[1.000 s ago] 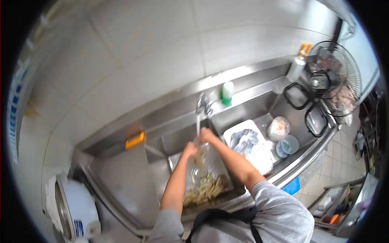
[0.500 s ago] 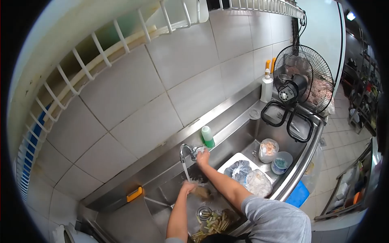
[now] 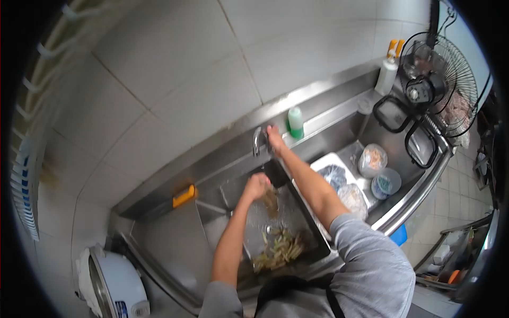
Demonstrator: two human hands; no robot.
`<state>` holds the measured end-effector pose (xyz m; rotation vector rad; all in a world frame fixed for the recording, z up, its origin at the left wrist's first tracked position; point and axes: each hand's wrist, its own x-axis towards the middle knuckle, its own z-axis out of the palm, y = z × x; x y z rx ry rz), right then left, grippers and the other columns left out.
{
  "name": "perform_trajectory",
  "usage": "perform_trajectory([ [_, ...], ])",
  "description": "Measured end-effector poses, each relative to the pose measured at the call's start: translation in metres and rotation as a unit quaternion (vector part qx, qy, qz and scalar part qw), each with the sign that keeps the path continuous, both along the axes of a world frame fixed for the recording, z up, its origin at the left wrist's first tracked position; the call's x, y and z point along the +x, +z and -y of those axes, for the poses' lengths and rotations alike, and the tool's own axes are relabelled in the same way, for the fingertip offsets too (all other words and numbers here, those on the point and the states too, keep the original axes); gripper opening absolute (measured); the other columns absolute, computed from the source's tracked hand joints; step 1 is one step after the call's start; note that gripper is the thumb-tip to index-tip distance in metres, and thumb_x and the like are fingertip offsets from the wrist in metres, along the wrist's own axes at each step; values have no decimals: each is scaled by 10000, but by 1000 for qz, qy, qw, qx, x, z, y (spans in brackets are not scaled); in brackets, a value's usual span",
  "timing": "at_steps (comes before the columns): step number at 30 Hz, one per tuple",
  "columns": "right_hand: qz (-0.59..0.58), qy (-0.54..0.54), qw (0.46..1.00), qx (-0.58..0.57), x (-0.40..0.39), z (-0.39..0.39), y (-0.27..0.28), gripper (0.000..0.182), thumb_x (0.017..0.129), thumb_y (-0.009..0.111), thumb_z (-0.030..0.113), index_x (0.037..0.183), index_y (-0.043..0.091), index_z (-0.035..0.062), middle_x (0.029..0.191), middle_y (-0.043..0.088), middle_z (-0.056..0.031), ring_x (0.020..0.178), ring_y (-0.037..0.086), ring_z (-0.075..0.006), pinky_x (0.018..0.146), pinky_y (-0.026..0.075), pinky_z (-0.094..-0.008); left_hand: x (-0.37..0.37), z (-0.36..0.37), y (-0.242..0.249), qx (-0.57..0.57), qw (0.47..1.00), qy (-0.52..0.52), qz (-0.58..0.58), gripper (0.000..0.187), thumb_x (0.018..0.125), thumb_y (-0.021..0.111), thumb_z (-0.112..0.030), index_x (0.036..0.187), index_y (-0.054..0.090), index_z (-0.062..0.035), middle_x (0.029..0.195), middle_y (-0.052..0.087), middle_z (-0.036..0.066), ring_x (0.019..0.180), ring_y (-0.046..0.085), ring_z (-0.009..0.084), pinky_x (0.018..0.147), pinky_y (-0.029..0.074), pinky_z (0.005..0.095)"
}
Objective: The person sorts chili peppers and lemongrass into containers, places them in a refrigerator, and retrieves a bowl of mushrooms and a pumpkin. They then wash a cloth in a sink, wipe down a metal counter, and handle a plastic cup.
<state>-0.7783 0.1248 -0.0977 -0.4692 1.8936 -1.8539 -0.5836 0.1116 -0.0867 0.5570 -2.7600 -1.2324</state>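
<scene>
Left hand (image 3: 257, 186) closed on a blurred brown item (image 3: 271, 204) over the sink (image 3: 291, 216), near loose vegetable pieces (image 3: 279, 252); right hand (image 3: 274, 139) at the tap (image 3: 256, 142), grip unclear. A slippery hold could drop the item among them.

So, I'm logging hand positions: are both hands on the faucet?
No, the right hand is at the faucet, the left hand over the sink.

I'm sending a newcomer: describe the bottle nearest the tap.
Find the steel sink against the tiled wall. On its back ledge, just right of the tap, stands the bottle: green below, pale above, unlike the white bottle farther right.
</scene>
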Motion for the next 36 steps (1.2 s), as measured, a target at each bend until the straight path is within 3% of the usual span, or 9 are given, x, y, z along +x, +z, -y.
perform_trajectory([
  [5, -99, 302, 947, 40, 57, -91, 3, 632, 713, 466, 107, 1316, 289, 43, 1299, 365, -184, 1235, 310, -293, 1006, 267, -375, 39, -14, 47, 40, 986, 95, -133, 94, 803, 448, -38, 839, 534, -34, 756, 579, 52, 734, 571, 157, 669, 461, 287],
  [8, -286, 420, 834, 217, 132, -118, -32, 747, 613, 636, 168, 1302, 350, 135, 1217, 467, -163, 1168, 376, -296, 1006, 235, -462, 68, -30, 84, 344, 907, 164, -178, 108, 847, 446, -94, 930, 500, -49, 834, 553, 53, 762, 570, 170, 708, 473, 312],
  [13, 81, 272, 958, 37, 180, -117, -46, 136, 682, 588, -21, 787, 542, 54, 673, 522, 19, 610, 482, -98, 534, 402, -267, 152, -33, 25, 398, 836, 316, -207, 204, 863, 468, -199, 1015, 483, -63, 940, 545, 93, 883, 556, 199, 816, 455, 367],
  [17, 107, 383, 916, 46, 235, -142, -25, 174, 677, 615, 11, 829, 545, 56, 731, 551, -4, 682, 513, -100, 607, 428, -246, 169, -71, -67, 641, 559, 525, 12, 335, 885, 421, -246, 1170, 410, -69, 1115, 497, 132, 1003, 511, 267, 910, 405, 423],
  [23, 189, 248, 950, 30, 263, -175, -57, 267, 737, 664, 216, 925, 552, 62, 842, 594, -44, 751, 573, -150, 651, 469, -251, 185, -113, -134, 692, 577, 429, -68, 333, 920, 350, -270, 1143, 433, -37, 1097, 507, 120, 1002, 513, 228, 822, 457, 365],
  [26, 496, 66, 865, -42, 275, -182, -63, 255, 740, 679, 250, 853, 543, 67, 778, 576, -27, 696, 557, -124, 625, 459, -234, 179, -128, -106, 695, 600, 394, -51, 351, 925, 327, -316, 1121, 450, -53, 1077, 524, 100, 991, 519, 208, 814, 454, 366],
  [31, 272, 27, 960, -55, 296, -172, -51, 201, 723, 690, 206, 747, 540, 74, 689, 543, 1, 606, 502, -78, 546, 424, -226, 179, -138, -44, 731, 549, 401, 49, 375, 915, 349, -345, 1127, 446, -51, 1078, 524, 98, 1033, 499, 220, 869, 429, 389],
  [35, 148, 10, 986, -80, 310, -171, -20, 152, 765, 615, 90, 868, 517, 37, 793, 551, -55, 706, 539, -130, 599, 467, -250, 165, -140, -61, 689, 565, 401, -212, 379, 910, 420, -292, 1165, 423, -12, 974, 544, 61, 953, 518, 169, 842, 437, 336],
  [36, 284, -46, 948, -137, 305, -171, -12, 170, 789, 560, 62, 939, 485, 32, 859, 546, -88, 734, 550, -153, 635, 487, -269, 160, -149, -47, 618, 608, 402, -295, 342, 908, 434, -255, 1142, 430, -6, 935, 536, 50, 880, 520, 149, 817, 438, 317],
])
